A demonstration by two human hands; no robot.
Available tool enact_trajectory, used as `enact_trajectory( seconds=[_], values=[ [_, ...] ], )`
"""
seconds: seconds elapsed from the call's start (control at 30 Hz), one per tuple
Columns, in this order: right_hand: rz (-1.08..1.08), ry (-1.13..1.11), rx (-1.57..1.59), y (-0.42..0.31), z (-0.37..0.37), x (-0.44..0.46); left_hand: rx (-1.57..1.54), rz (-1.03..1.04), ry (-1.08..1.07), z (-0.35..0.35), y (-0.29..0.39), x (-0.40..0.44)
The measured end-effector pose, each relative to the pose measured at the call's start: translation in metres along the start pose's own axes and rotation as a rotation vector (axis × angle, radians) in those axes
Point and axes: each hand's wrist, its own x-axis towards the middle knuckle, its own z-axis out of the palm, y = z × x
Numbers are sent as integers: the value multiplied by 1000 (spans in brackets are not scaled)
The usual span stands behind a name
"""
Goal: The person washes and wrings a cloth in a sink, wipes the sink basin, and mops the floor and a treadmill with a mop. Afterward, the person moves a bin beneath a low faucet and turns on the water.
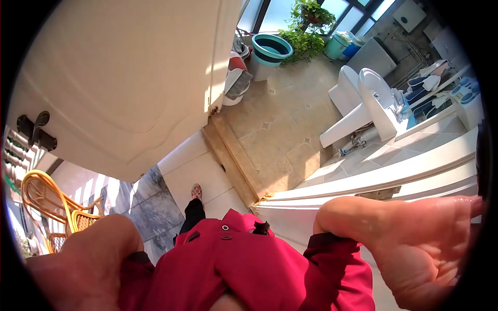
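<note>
My left hand (pixel 80 264) is raised close to the camera at the lower left, with its fingers lost in the dark edge of the view. Whether it holds anything is hidden. On the right, my right hand (pixel 423 249) is also raised close, its bare palm showing and its fingers partly cut off by the view's edge. Nothing shows in that palm, and the hand looks open. Below and between them is a red jacket (pixel 233 259) with dark cuffs. A patterned shoe (pixel 196 191) stands on the pale tiles.
An open white door (pixel 124 78) with a dark handle (pixel 37 130) fills the upper left. A raised threshold (pixel 236 160) borders a tiled room with a pedestal sink (pixel 376 96), a bucket (pixel 271 49) and plants (pixel 306 39). A rattan chair (pixel 52 199) stands at left.
</note>
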Motion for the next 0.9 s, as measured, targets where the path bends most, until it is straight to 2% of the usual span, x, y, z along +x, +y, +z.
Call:
enact_trajectory(
  seconds=[0.23, 0.47, 0.67, 0.9],
  values=[
    [7, -55, -139, 79, 62, -54, -153, 29, 107, 80, -151, -53],
    [88, -134, -236, 158, 64, -108, -282, 24, 158, 192, -230, -62],
    [105, -166, -260, 244, 55, -195, -327, 47, 127, 317, -285, -77],
    [196, -103, -278, 403, 3, -299, -293, 6, 55, 504, -360, -63]
  ],
)
